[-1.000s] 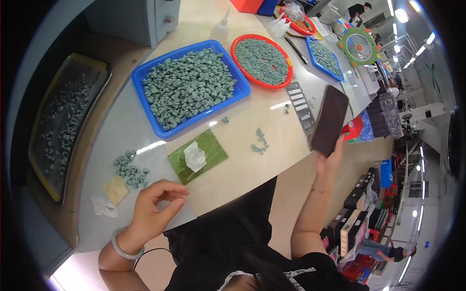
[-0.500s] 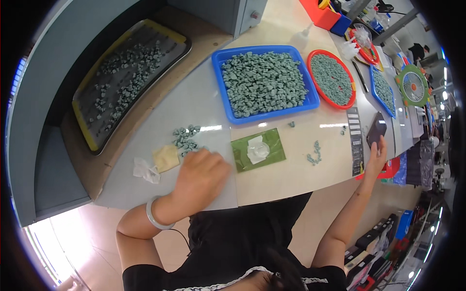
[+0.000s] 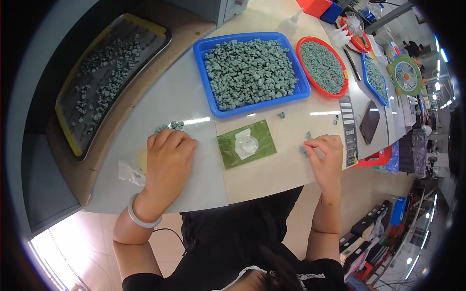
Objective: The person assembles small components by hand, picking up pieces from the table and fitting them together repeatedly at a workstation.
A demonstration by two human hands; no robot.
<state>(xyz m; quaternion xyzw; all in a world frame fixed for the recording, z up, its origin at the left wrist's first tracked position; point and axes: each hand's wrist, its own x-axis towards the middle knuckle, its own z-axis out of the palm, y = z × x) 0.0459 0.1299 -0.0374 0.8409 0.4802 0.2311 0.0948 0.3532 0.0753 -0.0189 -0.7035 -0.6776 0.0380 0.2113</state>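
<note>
Few Out, Most Still Heaped
Left hand (image 3: 170, 156), fingers bunched, rests by a small pile of green stones (image 3: 177, 125); right hand (image 3: 328, 157), thumb and forefinger narrowly together, meets a scatter of tinier ones (image 3: 302, 151). Whether either grips anything cannot be told. Between them, a green mat (image 3: 264, 136) carries a clear round piece (image 3: 249, 144). Beyond, a blue tray (image 3: 303, 90) and red round tray (image 3: 336, 95) brim with stones; work looks early.
</note>
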